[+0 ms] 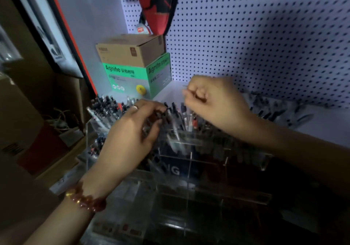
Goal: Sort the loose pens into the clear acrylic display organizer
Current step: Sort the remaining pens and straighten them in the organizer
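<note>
Left hand (132, 131): fingers curled round dark pens (173, 112) standing in the clear acrylic organizer (191, 161), centre. Right hand (214, 104): above organizer, pinching thin pale item (186, 91), too blurred to name. Loose pens (274, 112): on table (333, 131), right.

Fingertips of left hand (130, 131) were lost among blurred pens (178, 112) standing in the organizer (191, 155); whether they pinched one could not be told. The right hand (214, 102) was curled round a thin pale streak (184, 91), probably a pen, too smeared to name. Organizer's lower tiers were dark, its label partly hidden behind the left wrist. The loose pens (269, 112) on the worktop (322, 123) were a grey smear, uncountable. The red bag (157, 4) was cut off at the top edge. Small print on the green box (132, 76) was unreadable.
</note>
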Motion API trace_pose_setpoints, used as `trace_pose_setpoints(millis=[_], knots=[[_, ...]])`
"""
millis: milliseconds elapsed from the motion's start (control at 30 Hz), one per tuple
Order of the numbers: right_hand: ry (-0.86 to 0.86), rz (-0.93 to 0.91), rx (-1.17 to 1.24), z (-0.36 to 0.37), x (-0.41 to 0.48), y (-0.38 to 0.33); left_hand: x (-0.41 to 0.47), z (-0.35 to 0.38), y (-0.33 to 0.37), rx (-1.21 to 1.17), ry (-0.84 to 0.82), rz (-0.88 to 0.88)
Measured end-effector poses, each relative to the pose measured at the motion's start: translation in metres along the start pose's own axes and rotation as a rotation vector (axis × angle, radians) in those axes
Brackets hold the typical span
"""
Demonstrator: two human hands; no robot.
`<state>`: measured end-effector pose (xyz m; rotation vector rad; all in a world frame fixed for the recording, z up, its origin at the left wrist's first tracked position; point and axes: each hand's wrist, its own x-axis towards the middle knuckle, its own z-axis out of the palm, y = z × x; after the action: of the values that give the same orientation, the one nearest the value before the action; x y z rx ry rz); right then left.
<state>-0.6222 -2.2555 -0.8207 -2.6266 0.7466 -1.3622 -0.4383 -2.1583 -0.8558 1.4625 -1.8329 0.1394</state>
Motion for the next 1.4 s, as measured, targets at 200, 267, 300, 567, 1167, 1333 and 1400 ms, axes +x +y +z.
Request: trace_pose_setpoints(millis=[200,267,300,567,1167,1333,1400], knots=[[-0.142,0.241,-0.178,-0.045,0.045,0.087,0.069,0.027,0.019,-0.098,-0.027,0.082],[-0.366,0.423,-0.043,-0.053,0.045,0.12,0.093,0.045,0.023,-0.15,-0.043,0.077],[-0.453,0.482,0.018,-0.054,0.04,0.136,0.105,0.054,0.025,-0.166,-0.062,0.072],[-0.949,0.302,-0.281,-0.017,0.006,0.195,0.15,0.113,0.023,-0.119,-0.256,-0.002],[-0.912,0.462,-0.469,-0.01,-0.002,0.193,0.142,0.121,0.019,-0.252,-0.335,-0.132],[-0.524,0.547,0.067,-0.026,0.007,0.196,0.141,0.122,0.021,-0.338,-0.308,-0.168],[-0.406,0.497,0.28,-0.034,0.018,0.186,0.14,0.122,0.023,-0.396,-0.308,-0.208]])
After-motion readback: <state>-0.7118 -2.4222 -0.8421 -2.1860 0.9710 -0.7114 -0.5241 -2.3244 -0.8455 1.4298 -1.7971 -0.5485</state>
